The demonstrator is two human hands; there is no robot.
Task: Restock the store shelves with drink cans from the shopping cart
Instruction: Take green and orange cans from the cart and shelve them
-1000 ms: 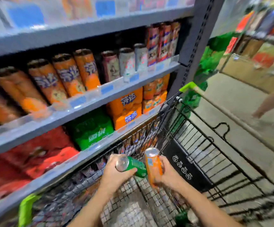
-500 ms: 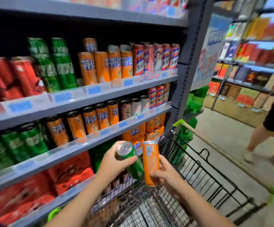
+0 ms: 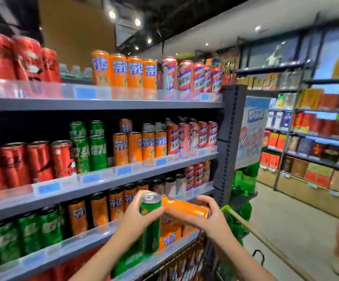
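A shop aisle runs away toward 1 o'clock, with grey metal store shelves [image 3: 103,104] filling the view from 9 to 12 o'clock. The top tier carries tall red cans [image 3: 18,57] at 10 o'clock and a row of orange cans [image 3: 124,72] near 12. The middle tier holds red, green and orange cans side by side; the tier below it shows green cans [image 3: 28,234] at 8 o'clock and more orange ones toward the centre. At 6 o'clock the black wire shopping cart [image 3: 184,260] shows its rim, and its green-capped handle [image 3: 228,208] reaches toward 4 o'clock.

Just below the centre, the left hand [image 3: 138,218] wraps its fingers round a slim green drink can [image 3: 150,220], held upright with its silver top facing the camera. The right hand [image 3: 211,216] grips a slim orange drink can [image 3: 184,206] lying roughly sideways, one end touching the green can's upper part. Both cans sit in front of the lower shelf tier, above the cart.

A second shelving unit stacked with boxed goods [image 3: 316,159] stands at 3 o'clock.
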